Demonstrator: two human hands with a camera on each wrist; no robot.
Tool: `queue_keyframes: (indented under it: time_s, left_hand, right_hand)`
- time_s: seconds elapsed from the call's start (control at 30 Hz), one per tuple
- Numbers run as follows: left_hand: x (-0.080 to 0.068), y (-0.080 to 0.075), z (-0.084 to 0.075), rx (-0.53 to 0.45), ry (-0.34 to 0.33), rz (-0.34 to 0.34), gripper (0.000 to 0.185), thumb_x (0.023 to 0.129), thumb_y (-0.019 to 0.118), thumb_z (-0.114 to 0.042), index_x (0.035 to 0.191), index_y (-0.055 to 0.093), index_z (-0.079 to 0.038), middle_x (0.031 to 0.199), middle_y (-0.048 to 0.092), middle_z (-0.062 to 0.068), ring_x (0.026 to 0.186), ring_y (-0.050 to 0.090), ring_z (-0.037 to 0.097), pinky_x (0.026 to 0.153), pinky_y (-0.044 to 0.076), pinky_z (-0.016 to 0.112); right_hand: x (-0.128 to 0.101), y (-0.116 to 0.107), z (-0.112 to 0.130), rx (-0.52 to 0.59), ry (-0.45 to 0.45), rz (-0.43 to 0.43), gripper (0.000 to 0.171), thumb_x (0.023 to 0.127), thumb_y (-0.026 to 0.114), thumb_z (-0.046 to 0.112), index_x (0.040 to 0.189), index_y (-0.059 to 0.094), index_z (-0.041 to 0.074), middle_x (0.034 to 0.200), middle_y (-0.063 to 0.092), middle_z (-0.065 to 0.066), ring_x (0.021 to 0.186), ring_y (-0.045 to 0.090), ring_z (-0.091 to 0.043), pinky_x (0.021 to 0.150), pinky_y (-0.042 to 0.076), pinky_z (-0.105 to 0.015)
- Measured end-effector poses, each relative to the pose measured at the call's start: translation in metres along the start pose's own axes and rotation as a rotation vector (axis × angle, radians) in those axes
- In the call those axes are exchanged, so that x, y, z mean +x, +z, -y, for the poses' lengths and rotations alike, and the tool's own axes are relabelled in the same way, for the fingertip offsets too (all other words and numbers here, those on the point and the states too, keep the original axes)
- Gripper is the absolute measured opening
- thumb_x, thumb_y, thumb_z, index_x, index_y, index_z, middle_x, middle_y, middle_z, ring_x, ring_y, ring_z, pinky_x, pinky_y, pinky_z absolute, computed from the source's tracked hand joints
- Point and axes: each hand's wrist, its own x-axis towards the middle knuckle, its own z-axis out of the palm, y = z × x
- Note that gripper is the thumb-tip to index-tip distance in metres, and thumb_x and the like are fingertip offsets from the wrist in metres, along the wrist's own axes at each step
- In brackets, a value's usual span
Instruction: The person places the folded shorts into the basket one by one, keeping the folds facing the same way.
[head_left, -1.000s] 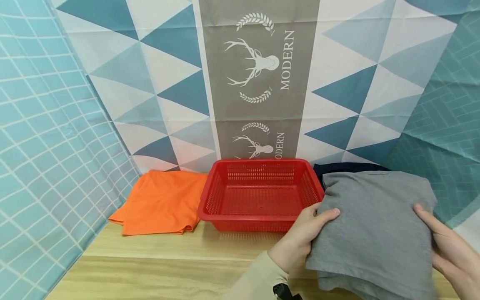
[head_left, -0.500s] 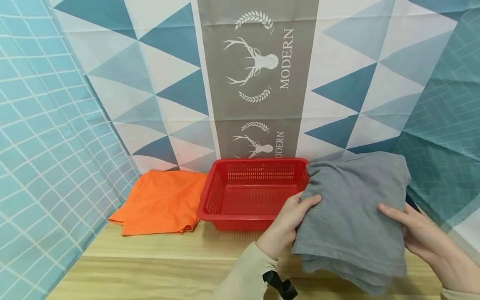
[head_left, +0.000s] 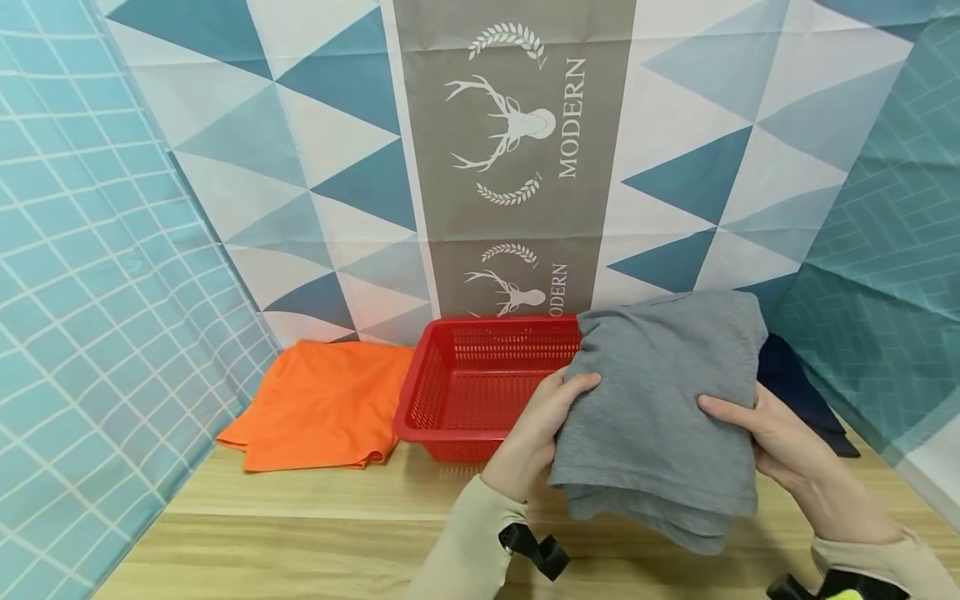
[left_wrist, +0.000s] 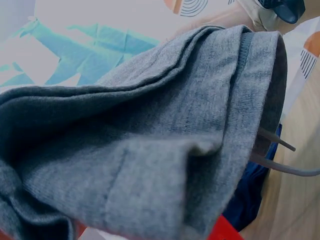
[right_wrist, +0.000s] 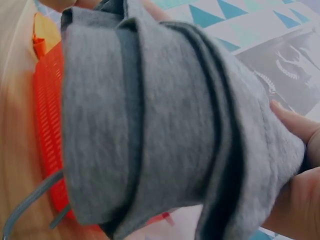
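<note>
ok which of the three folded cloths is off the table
The grey one, held up by both hands over the red basket. The orange and navy cloths lie flat.

Bright even light, soft shadows; head view sharp, edges bowed; wrist views close, blurred, backgrounds washed out.

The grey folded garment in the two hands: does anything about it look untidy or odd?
Mostly neat. The grey folded garment hangs unevenly: its lower layers sag below the top fold near the right hand, and loose cords dangle from it. The left hand grips the other edge.
</note>
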Motion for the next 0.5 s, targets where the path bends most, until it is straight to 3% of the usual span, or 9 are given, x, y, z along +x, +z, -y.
queue_keyframes:
  time_s: [0.2,0.37,0.5]
  left_hand:
    - [-0.002,-0.014,-0.006,0.015,-0.009,0.040,0.049,0.084,0.060,-0.031,0.129,0.046,-0.020,0.123,0.051,0.002,0.103,0.052,0.021,0.088,0.042,0.037]
    - [-0.004,-0.025,-0.012,0.071,-0.018,0.034,0.055,0.084,0.060,-0.032,0.132,0.038,-0.019,0.126,0.046,0.006,0.109,0.048,0.025,0.093,0.038,0.042]
    - [-0.006,-0.032,-0.017,0.096,-0.016,0.013,0.057,0.083,0.061,-0.034,0.131,0.035,-0.019,0.128,0.043,0.007,0.113,0.045,0.027,0.096,0.035,0.045]
  right_hand:
    - [0.011,0.014,0.004,0.024,-0.049,0.003,0.046,0.097,0.042,0.021,0.134,0.014,0.026,0.117,0.041,0.004,0.099,0.056,-0.012,0.078,0.050,-0.037]
    - [0.020,0.024,0.006,0.027,-0.102,-0.006,0.043,0.097,0.040,0.024,0.135,0.018,0.024,0.115,0.045,0.004,0.097,0.057,-0.011,0.076,0.052,-0.034]
    - [0.027,0.030,0.007,0.086,-0.138,0.015,0.031,0.098,0.037,0.024,0.128,0.029,0.022,0.107,0.053,0.005,0.090,0.059,-0.010,0.072,0.052,-0.031]
